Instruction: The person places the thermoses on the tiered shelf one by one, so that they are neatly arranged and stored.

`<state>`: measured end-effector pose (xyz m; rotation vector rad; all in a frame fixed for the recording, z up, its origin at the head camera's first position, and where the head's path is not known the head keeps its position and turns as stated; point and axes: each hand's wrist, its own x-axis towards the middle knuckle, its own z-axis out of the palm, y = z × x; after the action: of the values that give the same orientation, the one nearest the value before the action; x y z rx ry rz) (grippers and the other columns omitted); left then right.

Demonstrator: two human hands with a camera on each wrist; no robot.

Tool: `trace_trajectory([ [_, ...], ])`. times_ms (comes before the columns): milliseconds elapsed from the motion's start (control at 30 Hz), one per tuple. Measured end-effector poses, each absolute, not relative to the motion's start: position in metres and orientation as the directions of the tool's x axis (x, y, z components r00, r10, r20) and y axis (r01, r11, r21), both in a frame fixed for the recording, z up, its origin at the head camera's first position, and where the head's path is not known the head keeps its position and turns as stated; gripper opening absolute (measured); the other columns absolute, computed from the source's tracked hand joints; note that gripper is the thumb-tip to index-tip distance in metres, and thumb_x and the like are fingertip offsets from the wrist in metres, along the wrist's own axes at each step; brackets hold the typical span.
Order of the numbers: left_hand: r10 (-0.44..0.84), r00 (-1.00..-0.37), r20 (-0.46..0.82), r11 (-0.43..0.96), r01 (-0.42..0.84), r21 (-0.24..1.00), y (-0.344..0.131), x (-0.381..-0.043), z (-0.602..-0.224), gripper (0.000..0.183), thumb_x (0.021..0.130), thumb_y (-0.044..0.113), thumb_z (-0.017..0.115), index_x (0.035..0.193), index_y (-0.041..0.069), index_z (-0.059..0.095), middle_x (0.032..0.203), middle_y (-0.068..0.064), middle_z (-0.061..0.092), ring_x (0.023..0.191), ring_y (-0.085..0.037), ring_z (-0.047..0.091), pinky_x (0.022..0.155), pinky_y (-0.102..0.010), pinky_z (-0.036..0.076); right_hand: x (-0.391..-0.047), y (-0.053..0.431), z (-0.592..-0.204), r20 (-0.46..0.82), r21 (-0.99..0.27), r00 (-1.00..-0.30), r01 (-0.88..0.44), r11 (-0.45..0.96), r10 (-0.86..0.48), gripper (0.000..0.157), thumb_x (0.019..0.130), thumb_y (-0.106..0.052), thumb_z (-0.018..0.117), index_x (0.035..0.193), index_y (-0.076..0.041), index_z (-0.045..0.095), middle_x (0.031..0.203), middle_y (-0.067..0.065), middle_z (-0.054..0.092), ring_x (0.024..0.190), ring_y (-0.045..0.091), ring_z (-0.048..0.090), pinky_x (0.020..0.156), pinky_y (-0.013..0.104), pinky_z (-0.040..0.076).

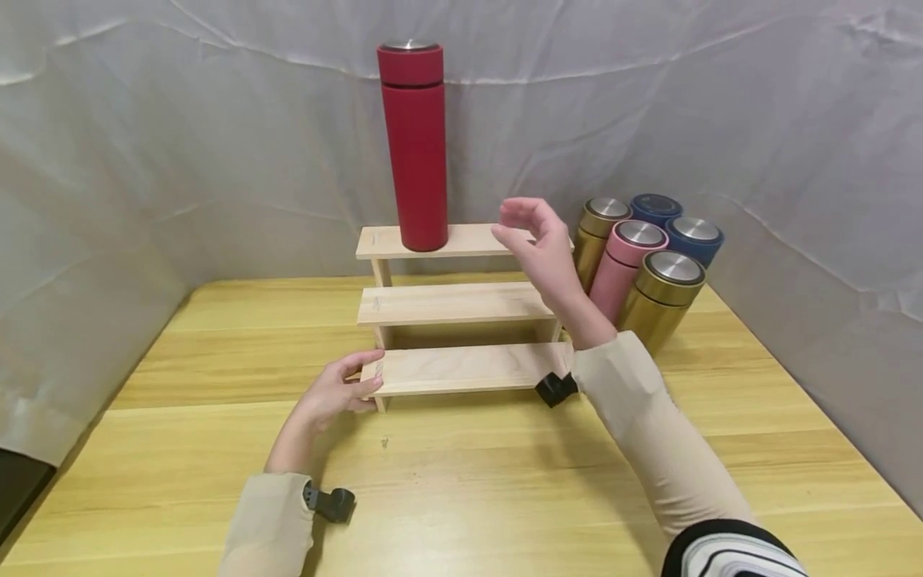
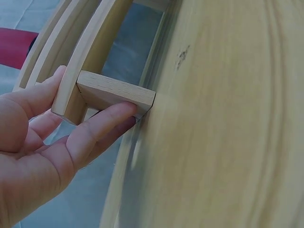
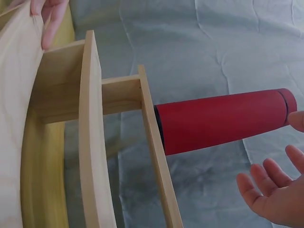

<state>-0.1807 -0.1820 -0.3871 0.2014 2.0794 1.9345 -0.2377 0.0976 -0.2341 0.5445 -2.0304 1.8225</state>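
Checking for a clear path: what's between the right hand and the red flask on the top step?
Nothing: in the head view only bare top-step wood separates the open right hand from the red flask.

Tall red flask [image 1: 413, 144] upright on stepped wooden rack's [image 1: 461, 306] top tier

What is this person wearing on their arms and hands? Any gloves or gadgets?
No gloves: the left hand and the right hand are bare. Both arms wear long beige sleeves that reach the wrists. A small black device sits at the left wrist, and another one shows under the right wrist. Near the right shoulder, a black-and-white striped garment shows over the sleeve.
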Motion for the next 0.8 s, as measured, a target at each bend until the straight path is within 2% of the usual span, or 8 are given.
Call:
trace_trajectory([
  [133,0.297,-0.947,-0.12,0.086,-0.098,0.991,-0.181,-0.181,-0.387,0.05,0.088,0.0,0.053,0.134,-0.004,0.033,0.141,-0.029,0.01,0.092,-0.022,0.053,0.08,-0.043,0.049,-0.229,0.106,-0.239,0.518,-0.847,-0.851,-0.524,0.086,-0.08,0.03,0.084,-0.002,0.059,0.111,0.008,0.05,0.108,0.014,0.055,0.098,0.02,0.052,0.082,0.027,0.046],
  [333,0.294,-0.948,-0.121,0.09,-0.099,0.991,-0.181,-0.18,-0.387,0.05,0.088,0.0,0.053,0.133,-0.005,0.033,0.139,-0.029,0.016,0.091,-0.021,0.053,0.08,-0.044,0.049,-0.215,0.116,-0.248,0.539,-0.838,-0.839,-0.544,0.056,-0.077,0.026,0.084,0.002,0.058,0.107,0.01,0.05,0.105,0.017,0.055,0.095,0.019,0.053,0.084,0.027,0.046],
  [633,0.292,-0.949,-0.119,0.086,-0.098,0.991,-0.181,-0.18,-0.388,0.05,0.088,-0.001,0.053,0.133,-0.005,0.033,0.138,-0.029,0.017,0.093,-0.024,0.052,0.08,-0.045,0.049,-0.198,0.128,-0.257,0.569,-0.821,-0.82,-0.571,0.026,-0.059,0.021,0.083,0.006,0.057,0.101,0.014,0.052,0.098,0.011,0.058,0.089,0.016,0.056,0.079,0.023,0.048],
  [800,0.295,-0.948,-0.119,0.091,-0.097,0.991,-0.181,-0.18,-0.387,0.05,0.088,0.0,0.053,0.133,-0.005,0.033,0.138,-0.029,0.017,0.094,-0.024,0.052,0.08,-0.045,0.049,-0.189,0.137,-0.259,0.564,-0.824,-0.823,-0.566,0.009,-0.062,0.021,0.082,0.007,0.057,0.101,0.015,0.052,0.099,0.017,0.058,0.089,0.02,0.055,0.078,0.023,0.048],
])
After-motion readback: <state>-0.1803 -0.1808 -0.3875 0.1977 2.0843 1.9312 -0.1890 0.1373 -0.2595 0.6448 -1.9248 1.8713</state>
